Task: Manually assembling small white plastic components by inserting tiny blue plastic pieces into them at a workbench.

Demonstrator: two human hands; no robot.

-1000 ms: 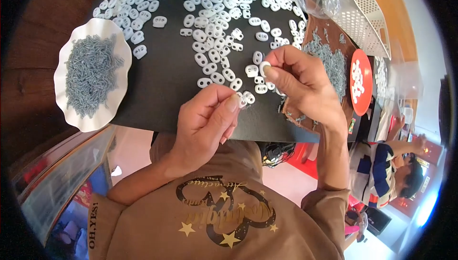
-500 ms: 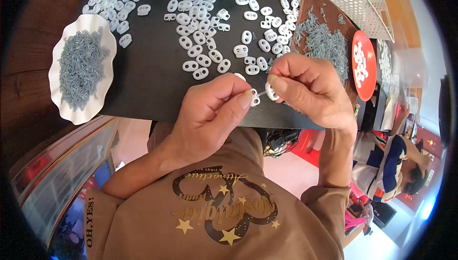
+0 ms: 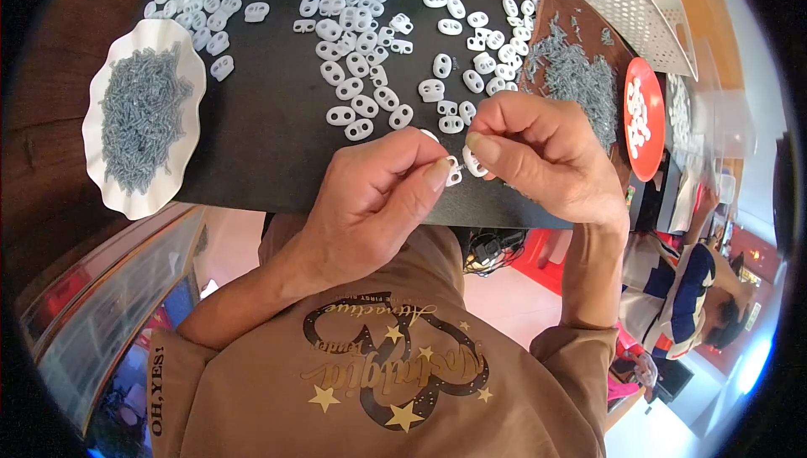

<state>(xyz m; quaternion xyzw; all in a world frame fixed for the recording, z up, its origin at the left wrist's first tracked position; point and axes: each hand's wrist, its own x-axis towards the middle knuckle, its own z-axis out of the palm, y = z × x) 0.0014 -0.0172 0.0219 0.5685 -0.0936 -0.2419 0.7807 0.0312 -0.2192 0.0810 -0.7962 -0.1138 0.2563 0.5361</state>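
My left hand pinches a small white two-holed plunger piece of a cord lock between thumb and forefinger. Facing it, my right hand grips a white oval cord lock shell. The two pieces almost meet just above the table's near edge, and only a trace of a thin spring shows between them. Fingertips cover part of both pieces. Beyond my hands, many white oval cord locks lie scattered over the black table.
A wavy white dish of small grey springs stands at left. On the right, more springs lie on a brown cloth, beside a red plate of white pieces and a perforated white basket. Another person sits at far right.
The two white pieces have come closer together, and much less of the spring between them shows. Both hands keep their pinch.
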